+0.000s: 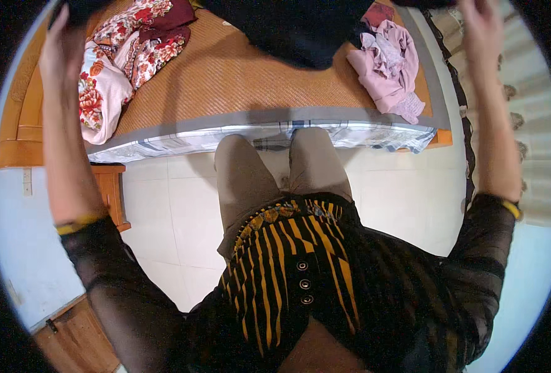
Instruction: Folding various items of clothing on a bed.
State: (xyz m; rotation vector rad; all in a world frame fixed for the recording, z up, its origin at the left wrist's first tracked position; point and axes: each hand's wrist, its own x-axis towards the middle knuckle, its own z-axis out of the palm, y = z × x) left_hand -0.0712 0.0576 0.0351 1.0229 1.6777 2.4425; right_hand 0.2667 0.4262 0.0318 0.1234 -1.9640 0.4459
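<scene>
A black cloth garment [300, 31] hangs over the far part of the bed, spread between my raised arms and cut off by the upper edge. Dark fabric shows at my left hand [63, 46], whose fingers are closed on it at the upper left. High on the right, my right hand [482, 25] is closed at the other end of the cloth; its fingertips are partly out of view. The garment's exact kind cannot be made out.
A woven brown mat [226, 87] with a grey border covers the bed. Crumpled floral cloth [111, 78] lies on its left, pink clothing [387, 65] on its right. A wooden cabinet [111, 193] stands left; a pale patterned curtain [530, 105] hangs right.
</scene>
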